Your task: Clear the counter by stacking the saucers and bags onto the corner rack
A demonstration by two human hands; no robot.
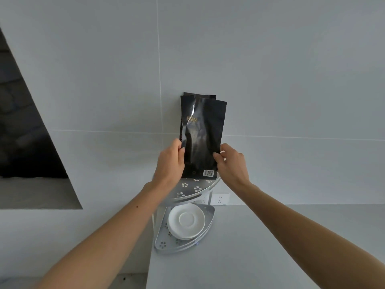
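A black foil bag (203,134) with gold lettering and a barcode stands upright on the top shelf of the grey corner rack (188,189). A second black bag (200,95) shows just behind it, against the wall. My left hand (169,161) pinches the front bag's left edge and my right hand (231,163) pinches its right edge, both low on the bag. On the rack's lower shelf (164,244) lies a stack of white saucers (186,221).
The rack stands in the corner of a pale counter (270,247) against a tiled wall. A white wall socket (219,198) sits just right of the rack. A dark opening (25,132) lies at the far left.
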